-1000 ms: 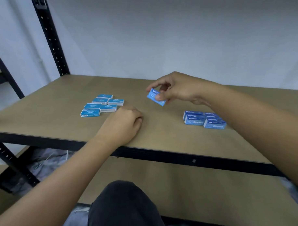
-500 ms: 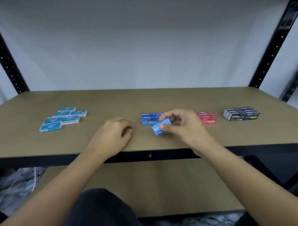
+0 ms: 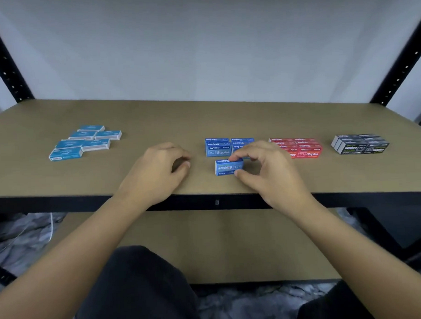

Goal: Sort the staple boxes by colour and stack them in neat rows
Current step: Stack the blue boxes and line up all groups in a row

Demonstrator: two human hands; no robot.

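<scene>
Right hand [image 3: 264, 171] was recorded pinching the blue staple box [image 3: 227, 167] on the shelf [image 3: 155, 118], beside the blue stack [image 3: 217, 147]; left hand [image 3: 155, 170] lay loosely curled, empty. Box judged light, rigid; long sides gripped best.

Tan shelf board [image 3: 155, 118] between black perforated uprights [image 3: 5, 64].

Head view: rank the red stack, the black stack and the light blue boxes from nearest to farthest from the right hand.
1. The red stack: just behind the right hand, slightly to its right. That hand holds a dark blue box.
2. The black stack: farther right, past the red one.
3. The light blue boxes: far left, beyond the left hand.
</scene>
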